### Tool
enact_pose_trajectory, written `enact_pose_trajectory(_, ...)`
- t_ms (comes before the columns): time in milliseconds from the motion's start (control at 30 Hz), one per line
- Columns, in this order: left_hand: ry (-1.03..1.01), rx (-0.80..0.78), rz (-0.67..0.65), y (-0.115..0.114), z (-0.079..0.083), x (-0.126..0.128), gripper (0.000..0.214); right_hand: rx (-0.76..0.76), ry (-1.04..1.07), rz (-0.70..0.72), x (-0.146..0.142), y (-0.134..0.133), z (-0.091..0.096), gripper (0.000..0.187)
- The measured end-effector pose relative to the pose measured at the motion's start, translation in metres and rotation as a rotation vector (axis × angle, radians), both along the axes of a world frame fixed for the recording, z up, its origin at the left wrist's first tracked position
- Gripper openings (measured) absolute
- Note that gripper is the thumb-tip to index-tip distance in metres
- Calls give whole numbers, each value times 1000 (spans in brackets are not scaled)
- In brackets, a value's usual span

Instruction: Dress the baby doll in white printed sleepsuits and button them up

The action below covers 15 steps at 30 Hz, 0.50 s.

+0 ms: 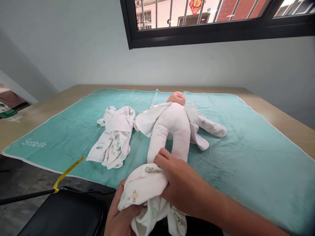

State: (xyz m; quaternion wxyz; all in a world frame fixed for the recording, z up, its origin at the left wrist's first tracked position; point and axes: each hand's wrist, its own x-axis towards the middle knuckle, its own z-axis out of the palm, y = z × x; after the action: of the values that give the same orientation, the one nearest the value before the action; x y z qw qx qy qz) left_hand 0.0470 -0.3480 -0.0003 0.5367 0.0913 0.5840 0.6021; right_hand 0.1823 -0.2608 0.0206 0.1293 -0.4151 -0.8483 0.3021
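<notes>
Bunching a printed white baby garment at the near edge of the teal blanket, we are clenching it from below with our left hand and clasping it from above with our right hand, just beside the legs of the baby doll lying face-up.

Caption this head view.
Left hand and right hand hold a printed garment by a doll on a green blanket.

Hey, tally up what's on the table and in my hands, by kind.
Doll: 1
Garments: 3, namely pile, open top under the doll, held garment in left hand and right hand
Mat: 1
Total: 5
</notes>
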Motion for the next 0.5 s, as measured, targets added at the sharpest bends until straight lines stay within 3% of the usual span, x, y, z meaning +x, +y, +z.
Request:
enact_pose_trajectory(100, -39, 54, 19, 3, -4, -1, 59, -66, 104, -34, 0, -1, 0, 15)
enact_pose_trajectory(267, -59, 122, -4, 6, -23, -2, 62, -191, 270, -19, 5, 2, 1, 18)
enact_pose_trajectory(433, -62, 123, -14, 15, -33, -1, 74, -343, 311, 19, 11, 5, 7, 24)
enact_pose_trajectory(500, -7, 139, -43, 22, -34, -4, 73, -338, 342, 42, 11, 6, 6, 27)
